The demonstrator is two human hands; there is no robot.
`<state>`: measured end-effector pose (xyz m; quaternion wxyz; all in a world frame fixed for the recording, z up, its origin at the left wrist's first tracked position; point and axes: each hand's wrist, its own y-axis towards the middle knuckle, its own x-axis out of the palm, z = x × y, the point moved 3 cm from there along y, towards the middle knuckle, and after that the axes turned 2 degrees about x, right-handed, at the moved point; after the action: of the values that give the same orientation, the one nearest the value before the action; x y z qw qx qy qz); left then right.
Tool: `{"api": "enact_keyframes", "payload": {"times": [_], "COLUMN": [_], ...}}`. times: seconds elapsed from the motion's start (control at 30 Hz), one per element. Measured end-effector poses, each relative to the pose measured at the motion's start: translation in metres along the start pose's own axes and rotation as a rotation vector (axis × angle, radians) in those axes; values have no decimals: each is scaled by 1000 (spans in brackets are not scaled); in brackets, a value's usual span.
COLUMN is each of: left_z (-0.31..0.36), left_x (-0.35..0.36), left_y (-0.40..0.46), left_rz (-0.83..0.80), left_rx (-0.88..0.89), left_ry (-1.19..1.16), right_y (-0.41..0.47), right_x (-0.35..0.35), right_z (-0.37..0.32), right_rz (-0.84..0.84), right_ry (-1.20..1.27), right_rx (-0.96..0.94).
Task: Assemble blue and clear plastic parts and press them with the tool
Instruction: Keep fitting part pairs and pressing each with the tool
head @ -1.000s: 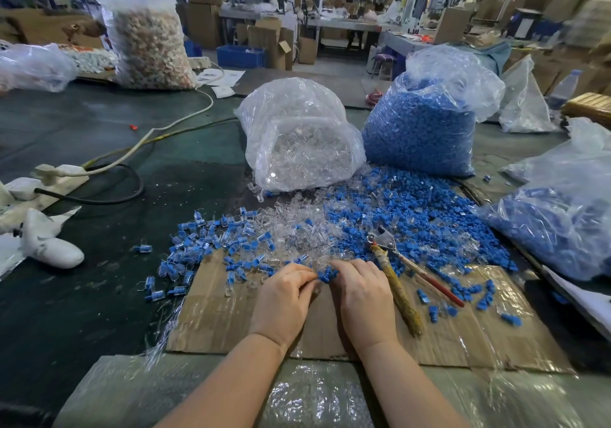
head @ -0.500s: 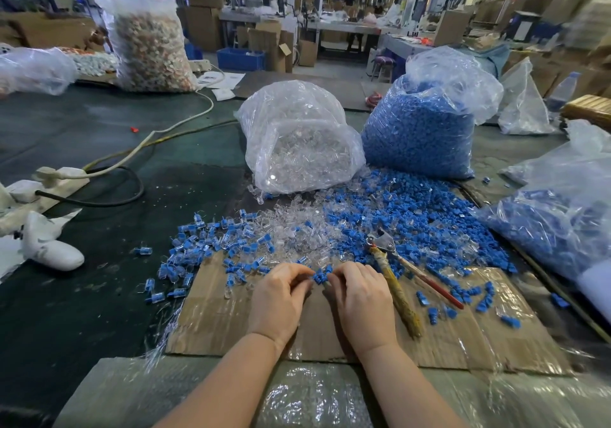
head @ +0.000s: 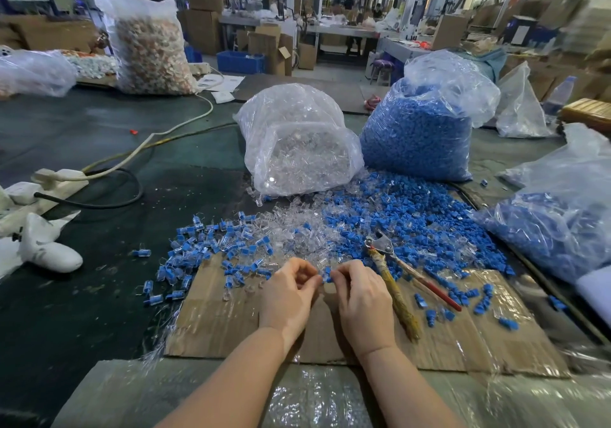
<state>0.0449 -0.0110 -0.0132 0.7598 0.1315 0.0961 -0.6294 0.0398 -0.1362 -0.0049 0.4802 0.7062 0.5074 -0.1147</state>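
My left hand (head: 289,295) and my right hand (head: 362,298) meet fingertip to fingertip over a taped cardboard sheet (head: 463,338). My right fingers pinch a small blue part (head: 327,275). My left fingers are curled round a clear part that is barely visible against them. Loose blue parts (head: 413,219) and clear parts (head: 297,232) lie heaped just beyond my hands. Joined blue-and-clear pieces (head: 205,246) spread to the left. The pressing tool (head: 396,282), pliers with a wrapped handle and a red handle, lies right of my right hand.
A bag of clear parts (head: 297,143) and a bag of blue parts (head: 423,120) stand behind the heaps. Another bag of blue parts (head: 555,222) lies at the right. Cables (head: 142,150) and white objects (head: 46,249) sit on the dark table at left.
My hands have stayed together at the same spot; the fingers have shifted slightly around the small parts. The view has tilted a little.
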Motion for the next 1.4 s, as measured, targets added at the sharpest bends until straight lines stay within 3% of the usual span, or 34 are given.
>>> {"api": "enact_keyframes", "payload": {"times": [0.33,0.97,1.4], "left_z": [-2,-7,-5], "left_x": [0,-2,-3], "left_y": [-8,-8,-9], "left_rz": [-28,19,96], "left_rx": [73,16,70], "left_ry": [100,-112,25], "right_y": [0,-1,-1], "right_x": [2,-3,0], "right_z": [1,-11,-5], "right_rz": [-61,-21,-102], "right_ry": [38,-133,-176], "right_rx": [11,-171,-24]}}
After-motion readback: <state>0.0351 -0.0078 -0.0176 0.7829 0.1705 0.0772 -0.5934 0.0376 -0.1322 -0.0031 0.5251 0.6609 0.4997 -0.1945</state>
